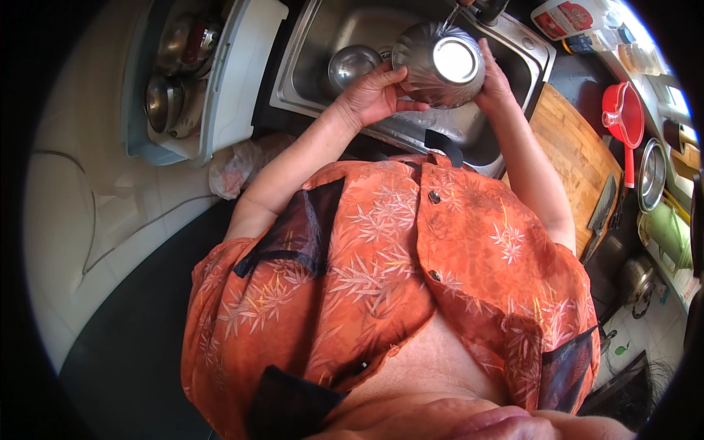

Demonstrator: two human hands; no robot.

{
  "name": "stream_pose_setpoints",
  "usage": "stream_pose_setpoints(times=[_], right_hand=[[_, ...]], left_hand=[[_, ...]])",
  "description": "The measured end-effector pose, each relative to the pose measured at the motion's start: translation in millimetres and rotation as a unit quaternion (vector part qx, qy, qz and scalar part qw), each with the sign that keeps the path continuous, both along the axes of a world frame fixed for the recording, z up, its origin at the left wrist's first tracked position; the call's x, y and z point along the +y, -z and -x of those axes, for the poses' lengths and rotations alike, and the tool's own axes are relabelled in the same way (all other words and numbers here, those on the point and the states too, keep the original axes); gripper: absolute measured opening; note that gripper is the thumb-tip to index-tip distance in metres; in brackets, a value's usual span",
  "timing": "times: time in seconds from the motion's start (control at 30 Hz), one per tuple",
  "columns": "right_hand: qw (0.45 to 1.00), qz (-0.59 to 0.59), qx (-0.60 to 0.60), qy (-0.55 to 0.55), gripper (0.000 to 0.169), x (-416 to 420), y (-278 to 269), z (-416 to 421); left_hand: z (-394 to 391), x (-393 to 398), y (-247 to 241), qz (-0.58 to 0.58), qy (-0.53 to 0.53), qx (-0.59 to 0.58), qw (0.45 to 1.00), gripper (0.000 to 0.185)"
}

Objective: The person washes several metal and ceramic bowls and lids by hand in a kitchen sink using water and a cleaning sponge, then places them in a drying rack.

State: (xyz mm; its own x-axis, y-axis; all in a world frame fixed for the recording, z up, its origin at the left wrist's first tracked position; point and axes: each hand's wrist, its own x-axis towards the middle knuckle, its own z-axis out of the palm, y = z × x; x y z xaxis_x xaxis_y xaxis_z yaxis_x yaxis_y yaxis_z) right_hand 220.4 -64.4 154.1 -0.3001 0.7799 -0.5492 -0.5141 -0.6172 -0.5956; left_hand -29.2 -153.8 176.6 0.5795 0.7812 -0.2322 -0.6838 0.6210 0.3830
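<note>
Over the stainless steel double sink [311, 82], I hold a fluted metal bowl [418, 71] between both hands, its round base turned towards me. My left hand [379, 93] grips the near left side, with the thumb against the wall and fingers beneath. On the right side rests my right hand [494, 82], its fingers partly hidden behind the bowl. The faucet [452, 17] reaches the bowl's far edge, and water appears to run over the metal. A second metal bowl [352, 66] lies in the left basin, just beyond my left wrist.
A wooden cutting board [572, 148] with a kitchen knife [602, 206] lies right of the sink. Beyond it are a red plastic ladle [624, 118] and a metal basin [653, 176]. A plastic bin [236, 77] holding metal bowls stands at the left; bottles [572, 19] stand at the far right.
</note>
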Motion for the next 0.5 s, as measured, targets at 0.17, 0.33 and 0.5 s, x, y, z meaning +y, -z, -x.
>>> stream_pose_setpoints(times=[0.17,0.33,0.5], right_hand=[[0.968,-0.136,-0.211,-0.029,0.038,9.4,3.0,2.2],[0.752,-0.49,-0.387,-0.209,0.039,-21.3,-44.3,39.8],[0.548,-0.661,-0.482,-0.176,0.033,-30.9,-47.8,62.7]], left_hand=[[-1.3,10.8,-14.8,0.003,-0.017,0.231,0.973,0.021],[-5.8,23.7,-18.5,-0.028,0.02,0.451,0.892,0.025],[-11.1,23.2,-17.9,-0.163,0.065,0.524,0.834,0.03]])
